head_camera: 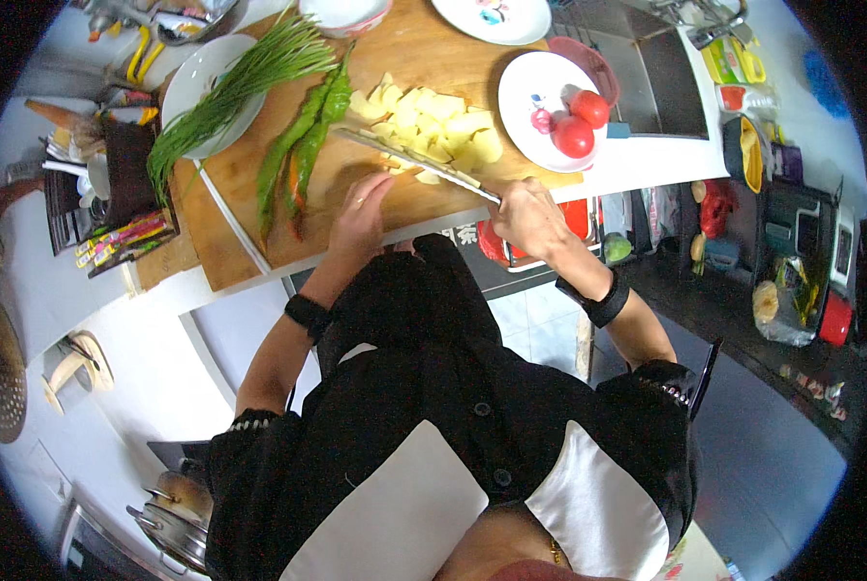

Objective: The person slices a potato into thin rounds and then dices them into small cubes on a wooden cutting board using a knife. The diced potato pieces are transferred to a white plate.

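My right hand [526, 216] is closed round the handle of a kitchen knife [422, 165], whose blade reaches left along the near side of a pile of pale yellow slices [433, 123], perhaps potato. The pile lies on a wooden cutting board [412, 58]. My left hand [364, 210] is at the board's near edge, just left of the blade; its fingers point forward and whether they hold anything does not show. Long green chili peppers [313, 134], one partly red, lie on the board left of the pile.
A bundle of thin green stalks [237, 91] lies across a white plate [175, 116] at the left. Right of the pile, a white plate [513, 94] holds red tomatoes [574, 137]. Beyond it is a metal sink [666, 80]. A utensil holder [135, 163] stands far left.
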Motion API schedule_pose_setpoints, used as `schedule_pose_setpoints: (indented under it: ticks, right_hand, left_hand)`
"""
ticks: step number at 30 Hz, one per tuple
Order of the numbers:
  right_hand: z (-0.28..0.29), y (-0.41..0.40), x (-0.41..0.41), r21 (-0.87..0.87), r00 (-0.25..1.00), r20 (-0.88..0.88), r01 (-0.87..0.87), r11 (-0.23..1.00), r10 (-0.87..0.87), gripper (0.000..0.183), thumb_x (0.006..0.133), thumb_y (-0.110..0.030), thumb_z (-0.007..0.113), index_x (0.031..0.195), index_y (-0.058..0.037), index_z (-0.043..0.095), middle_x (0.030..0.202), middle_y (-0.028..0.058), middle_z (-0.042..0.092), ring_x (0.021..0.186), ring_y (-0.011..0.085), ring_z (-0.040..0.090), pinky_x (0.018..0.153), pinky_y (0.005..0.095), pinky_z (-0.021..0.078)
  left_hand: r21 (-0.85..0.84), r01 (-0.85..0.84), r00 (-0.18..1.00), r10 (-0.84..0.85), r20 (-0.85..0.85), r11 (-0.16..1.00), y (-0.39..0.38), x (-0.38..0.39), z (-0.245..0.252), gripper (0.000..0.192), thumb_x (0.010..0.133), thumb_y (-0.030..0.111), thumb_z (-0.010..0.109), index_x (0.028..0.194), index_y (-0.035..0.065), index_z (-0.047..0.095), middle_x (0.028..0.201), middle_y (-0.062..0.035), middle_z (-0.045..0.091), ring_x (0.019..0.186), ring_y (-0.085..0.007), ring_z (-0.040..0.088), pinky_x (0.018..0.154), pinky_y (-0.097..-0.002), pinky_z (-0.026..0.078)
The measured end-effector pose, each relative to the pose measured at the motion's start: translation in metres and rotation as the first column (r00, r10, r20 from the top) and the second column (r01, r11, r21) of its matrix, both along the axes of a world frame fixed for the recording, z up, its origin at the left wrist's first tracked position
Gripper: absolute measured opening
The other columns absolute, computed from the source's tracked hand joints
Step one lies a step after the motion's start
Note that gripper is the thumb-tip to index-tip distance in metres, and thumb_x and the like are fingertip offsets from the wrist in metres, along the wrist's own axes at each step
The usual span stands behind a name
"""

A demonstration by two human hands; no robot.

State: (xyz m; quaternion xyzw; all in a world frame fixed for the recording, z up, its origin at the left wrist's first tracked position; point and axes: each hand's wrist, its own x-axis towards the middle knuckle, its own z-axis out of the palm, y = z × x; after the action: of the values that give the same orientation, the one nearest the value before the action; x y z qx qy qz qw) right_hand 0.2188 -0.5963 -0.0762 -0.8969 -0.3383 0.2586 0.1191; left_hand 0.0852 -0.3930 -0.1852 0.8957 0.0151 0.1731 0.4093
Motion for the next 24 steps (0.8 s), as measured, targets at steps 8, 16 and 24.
schedule_pose_setpoints:
  ticks: [8, 16, 24]
  right_hand:
    - [0.016, -0.020, -0.001, 0.076, 0.928, 0.365, 0.053, 0.996, -0.077, 0.056, 0.066, -0.012, 0.061, 0.119, 0.0006, 0.050, 0.080, 0.0194, 0.065, 0.069, 0.0332, 0.065, 0.061, 0.0415, 0.0518]
    - [0.018, -0.057, 0.010, 0.064, 0.867, 0.437, 0.238, 0.969, -0.242, 0.047, 0.066, -0.012, 0.063, 0.110, 0.0000, 0.051, 0.077, 0.0155, 0.066, 0.063, 0.0316, 0.065, 0.055, 0.0410, 0.0520]
    - [0.001, -0.074, 0.033, 0.075, 0.822, 0.490, 0.293, 0.953, -0.291, 0.043, 0.068, -0.015, 0.065, 0.106, -0.0019, 0.050, 0.065, 0.0155, 0.063, 0.057, 0.0322, 0.064, 0.052, 0.0407, 0.0519]
  left_hand:
    - [0.136, -0.047, 0.988, 0.027, 0.151, 0.990, 0.002, 0.015, 0.125, 0.026, 0.084, 0.001, 0.051, 0.109, -0.0004, 0.059, 0.115, -0.0160, 0.058, 0.111, -0.0300, 0.053, 0.095, -0.0382, 0.041]
    - [0.040, 0.532, 0.845, -0.533, 0.050, 0.846, -0.095, 0.104, 0.121, 0.040, 0.090, 0.015, 0.051, 0.124, -0.0051, 0.049, 0.133, -0.0188, 0.047, 0.128, -0.0296, 0.041, 0.106, -0.0377, 0.033]
    - [0.259, 0.614, 0.788, -0.598, -0.145, 0.746, -0.104, 0.147, 0.093, 0.044, 0.095, 0.020, 0.042, 0.132, -0.0023, 0.042, 0.140, -0.0159, 0.040, 0.132, -0.0272, 0.035, 0.108, -0.0370, 0.030]
